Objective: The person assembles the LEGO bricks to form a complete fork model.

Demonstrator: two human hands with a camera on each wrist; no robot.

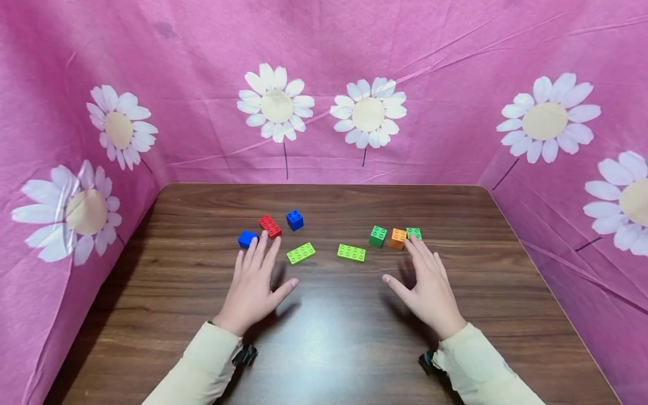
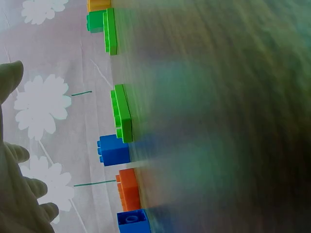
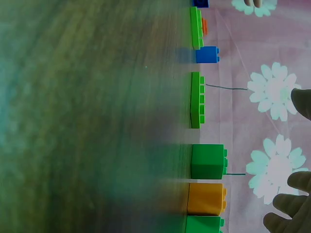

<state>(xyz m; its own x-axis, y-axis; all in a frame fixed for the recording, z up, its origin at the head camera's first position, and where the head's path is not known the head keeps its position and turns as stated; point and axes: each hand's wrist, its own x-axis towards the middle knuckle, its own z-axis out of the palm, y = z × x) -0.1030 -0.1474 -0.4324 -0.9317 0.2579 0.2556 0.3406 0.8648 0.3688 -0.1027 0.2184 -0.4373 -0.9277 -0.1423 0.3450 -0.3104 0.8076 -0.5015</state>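
apart, left hand (image 1: 254, 291) near red brick (image 1: 270, 226), right hand (image 1: 430, 288) near orange brick (image 1: 397, 239)

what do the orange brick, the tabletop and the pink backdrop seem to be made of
Orange brick: probably hard moulded plastic, smooth; crisp edges, round studs.
Tabletop: wood or wood-look laminate, slight sheen; brown grain lines and pale glare leave open which.
Pink backdrop: likely thin fabric, mostly matt; creases and soft folds, though plastic sheeting is possible.
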